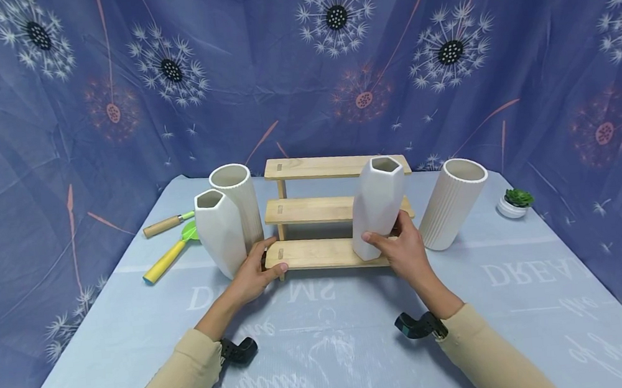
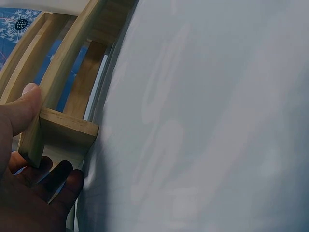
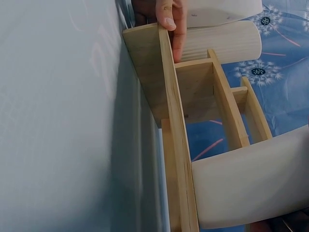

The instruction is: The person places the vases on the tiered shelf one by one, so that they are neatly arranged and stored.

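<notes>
We see right hand point(image 1: 401, 251) wrapped round faceted white vase point(image 1: 379, 203), standing on bottom step of wooden stepped shelf point(image 1: 322, 252), right end. Left hand point(image 1: 257, 274) grips shelf's left end. Three vases off shelf (upper steps bare); placing barely begun, we judge.

A staged recording set, not a lived-in room: a dandelion-print backdrop point(image 1: 298, 64) hangs behind a cloth-covered table point(image 1: 331, 342) holding vases and a rack.
</notes>
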Demonstrator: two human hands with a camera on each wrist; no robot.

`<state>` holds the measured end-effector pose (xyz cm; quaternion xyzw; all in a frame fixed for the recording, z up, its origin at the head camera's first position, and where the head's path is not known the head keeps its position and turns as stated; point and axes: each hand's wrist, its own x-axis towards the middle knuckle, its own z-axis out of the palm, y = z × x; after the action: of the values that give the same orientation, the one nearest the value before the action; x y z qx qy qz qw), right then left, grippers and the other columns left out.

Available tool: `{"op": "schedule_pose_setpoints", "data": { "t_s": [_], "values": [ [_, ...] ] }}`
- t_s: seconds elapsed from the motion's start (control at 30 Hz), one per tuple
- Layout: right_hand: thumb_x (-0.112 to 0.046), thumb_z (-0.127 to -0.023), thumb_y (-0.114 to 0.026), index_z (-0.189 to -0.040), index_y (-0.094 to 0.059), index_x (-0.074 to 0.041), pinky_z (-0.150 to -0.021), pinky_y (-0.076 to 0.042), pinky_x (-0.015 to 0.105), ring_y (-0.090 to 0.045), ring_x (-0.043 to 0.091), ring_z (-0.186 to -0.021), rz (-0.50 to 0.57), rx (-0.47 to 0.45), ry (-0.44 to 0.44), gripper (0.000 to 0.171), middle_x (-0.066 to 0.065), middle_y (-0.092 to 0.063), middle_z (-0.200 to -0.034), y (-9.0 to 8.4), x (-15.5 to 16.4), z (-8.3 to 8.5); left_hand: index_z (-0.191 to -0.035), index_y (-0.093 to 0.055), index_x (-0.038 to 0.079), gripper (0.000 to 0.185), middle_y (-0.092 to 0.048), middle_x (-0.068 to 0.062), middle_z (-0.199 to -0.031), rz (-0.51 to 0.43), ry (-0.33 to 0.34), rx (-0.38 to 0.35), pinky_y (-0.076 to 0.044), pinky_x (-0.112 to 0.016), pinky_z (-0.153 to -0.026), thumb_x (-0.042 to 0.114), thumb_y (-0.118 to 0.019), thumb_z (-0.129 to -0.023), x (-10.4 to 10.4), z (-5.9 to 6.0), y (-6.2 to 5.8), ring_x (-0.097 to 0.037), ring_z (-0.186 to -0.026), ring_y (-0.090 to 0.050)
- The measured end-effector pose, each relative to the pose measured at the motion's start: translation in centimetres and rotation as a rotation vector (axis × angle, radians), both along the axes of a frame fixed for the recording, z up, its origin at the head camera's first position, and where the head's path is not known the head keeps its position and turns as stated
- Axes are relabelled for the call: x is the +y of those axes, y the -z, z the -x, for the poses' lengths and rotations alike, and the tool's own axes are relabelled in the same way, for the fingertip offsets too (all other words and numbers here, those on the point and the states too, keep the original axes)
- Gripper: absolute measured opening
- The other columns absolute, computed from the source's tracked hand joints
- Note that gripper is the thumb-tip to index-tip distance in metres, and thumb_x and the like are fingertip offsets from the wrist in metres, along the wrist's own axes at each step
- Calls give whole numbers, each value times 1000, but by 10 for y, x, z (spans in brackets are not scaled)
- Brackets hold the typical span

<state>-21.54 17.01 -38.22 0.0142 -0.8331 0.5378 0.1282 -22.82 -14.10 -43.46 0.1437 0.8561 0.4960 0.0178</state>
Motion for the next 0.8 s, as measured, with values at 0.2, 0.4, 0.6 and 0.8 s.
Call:
{"op": "schedule_pose_setpoints", "data": {
  "t_s": [0.2,0.4,0.6,0.8],
  "values": [
    [-39,-73,-80,-138,-39,-10,-90,-45,42,-55,27,-105,3,6,-5,82,12,-55,-126,0,0,0,-145,-32,7,70,-36,-20,-144,0,-5,4,-30,-51,-109,25,-68,-87,0,0,0,-37,-129,-40],
    [-38,-74,-80,-138,-38,-8,-90,-45,41,-55,27,-106,-10,-8,-1,82,13,-54,-127,-1,0,0,-144,-32,5,70,-37,-22,-143,-7,1,13,-31,-51,-107,25,-67,-87,0,0,1,-37,-127,-41],
    [-39,-74,-79,-138,-36,-7,-90,-45,41,-55,28,-106,-31,-23,-10,84,14,-54,-127,-2,0,1,-145,-32,4,72,-37,-21,-143,4,-3,7,-31,-50,-108,24,-69,-86,0,-1,0,-36,-127,-41],
    [-44,-74,-78,-140,-34,-7,-94,-44,44,-53,29,-110,-40,-54,-28,87,14,-52,-128,-3,2,0,-145,-31,5,72,-37,-20,-143,-6,3,0,-31,-49,-108,24,-68,-87,0,0,0,-35,-127,-41]
  ]
}}
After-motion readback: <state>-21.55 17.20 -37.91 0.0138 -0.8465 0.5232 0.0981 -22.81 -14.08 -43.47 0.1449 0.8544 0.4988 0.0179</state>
